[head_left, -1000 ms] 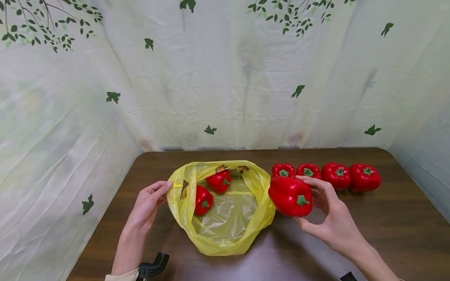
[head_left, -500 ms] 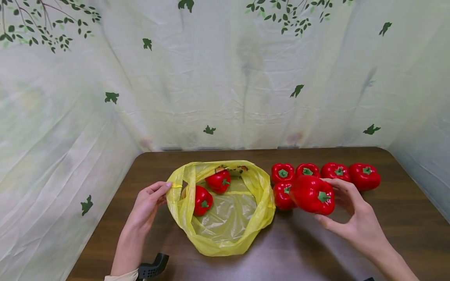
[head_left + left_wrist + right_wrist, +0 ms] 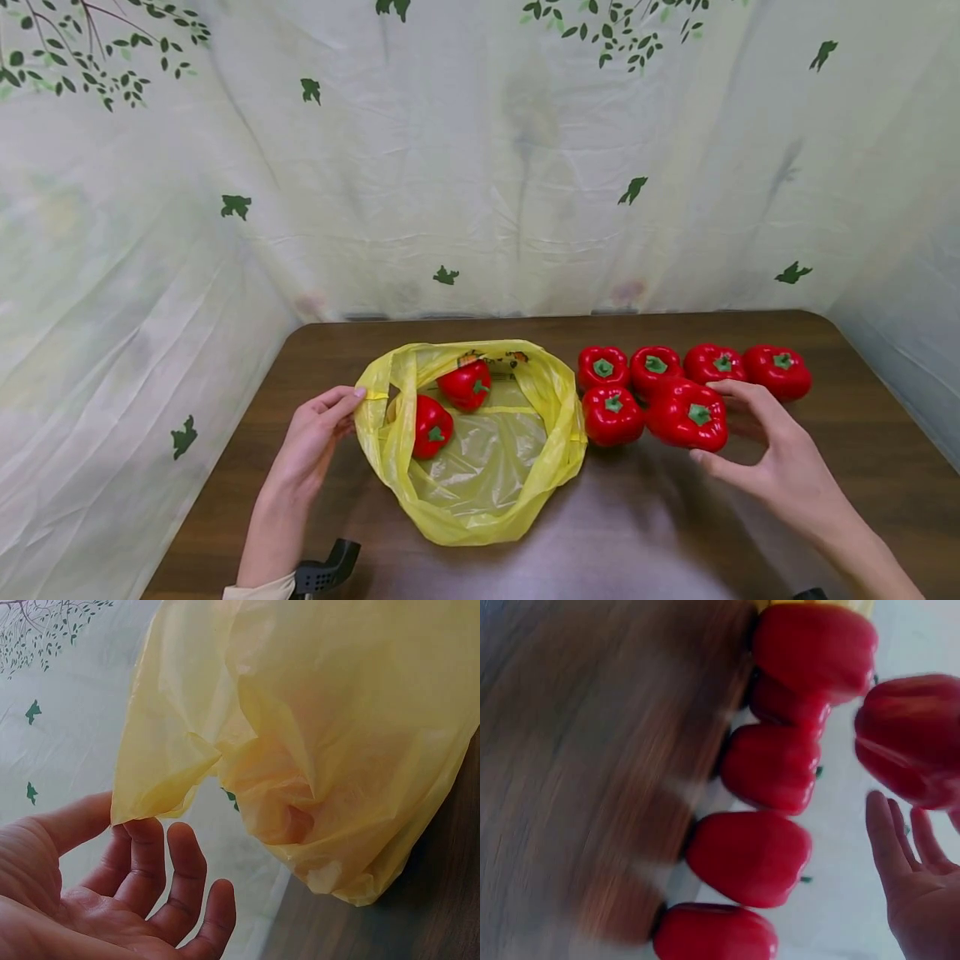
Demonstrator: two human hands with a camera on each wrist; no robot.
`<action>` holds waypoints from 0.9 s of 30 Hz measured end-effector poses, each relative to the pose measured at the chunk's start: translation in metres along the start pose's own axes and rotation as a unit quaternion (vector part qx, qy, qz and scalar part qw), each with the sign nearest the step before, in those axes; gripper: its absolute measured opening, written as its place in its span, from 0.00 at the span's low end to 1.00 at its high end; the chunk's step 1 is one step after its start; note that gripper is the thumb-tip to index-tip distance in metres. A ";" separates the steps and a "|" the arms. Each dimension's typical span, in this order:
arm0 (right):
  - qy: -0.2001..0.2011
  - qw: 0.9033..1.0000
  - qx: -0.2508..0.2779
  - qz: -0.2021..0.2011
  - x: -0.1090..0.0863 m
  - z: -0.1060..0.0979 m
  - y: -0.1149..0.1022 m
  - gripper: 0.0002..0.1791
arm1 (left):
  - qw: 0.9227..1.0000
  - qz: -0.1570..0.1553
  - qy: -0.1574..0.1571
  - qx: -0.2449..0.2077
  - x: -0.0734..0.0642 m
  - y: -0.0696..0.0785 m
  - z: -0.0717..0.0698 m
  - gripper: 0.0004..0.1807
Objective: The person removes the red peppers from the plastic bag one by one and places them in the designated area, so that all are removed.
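My left hand [image 3: 321, 433] pinches the left edge of a yellow plastic bag [image 3: 480, 527] between thumb and fingertips; the left wrist view shows the pinched corner of the bag [image 3: 161, 787] close up. Two red bell peppers lie inside the open bag, one pepper [image 3: 467, 386] toward the back and another pepper [image 3: 432, 427] at the left. To the right of the bag, my right hand [image 3: 780, 454] grips a red bell pepper [image 3: 678, 412] by its right side, green stem facing the head camera. In the right wrist view this held pepper [image 3: 915, 742] appears above the table.
Several more red peppers stand right of the bag: a back row ending at the rightmost pepper [image 3: 777, 372], plus a front pepper [image 3: 613, 415] beside the bag. A brown wooden table [image 3: 615, 533] bears everything. A pale leaf-printed curtain [image 3: 480, 167] surrounds its back and sides.
My right hand has carried its pepper rightward, away from the bag's edge and slightly lower, uncovering the front pepper beside the bag. The left hand and the bag stay in place.
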State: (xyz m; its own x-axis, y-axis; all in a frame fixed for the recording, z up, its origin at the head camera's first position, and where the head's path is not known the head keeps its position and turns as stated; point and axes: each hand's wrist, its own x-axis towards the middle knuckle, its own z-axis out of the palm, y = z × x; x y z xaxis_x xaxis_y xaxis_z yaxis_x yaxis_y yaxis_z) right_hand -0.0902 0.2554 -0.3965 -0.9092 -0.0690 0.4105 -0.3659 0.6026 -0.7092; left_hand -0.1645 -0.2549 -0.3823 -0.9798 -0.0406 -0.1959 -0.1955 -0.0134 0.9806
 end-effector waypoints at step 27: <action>-0.141 0.982 0.046 0.115 0.015 0.008 0.044 0.37 | 1.000 0.002 -0.001 -0.003 0.000 -0.001 0.000 0.09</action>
State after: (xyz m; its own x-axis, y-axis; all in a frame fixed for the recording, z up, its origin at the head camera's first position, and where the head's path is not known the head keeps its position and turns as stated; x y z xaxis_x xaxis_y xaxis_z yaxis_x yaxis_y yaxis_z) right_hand -0.1213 0.2747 -0.4267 -0.9838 -0.1657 0.0681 -0.1500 0.5542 -0.8188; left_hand -0.1647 -0.2550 -0.3837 -0.9805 -0.0388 -0.1926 -0.1920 -0.0190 0.9812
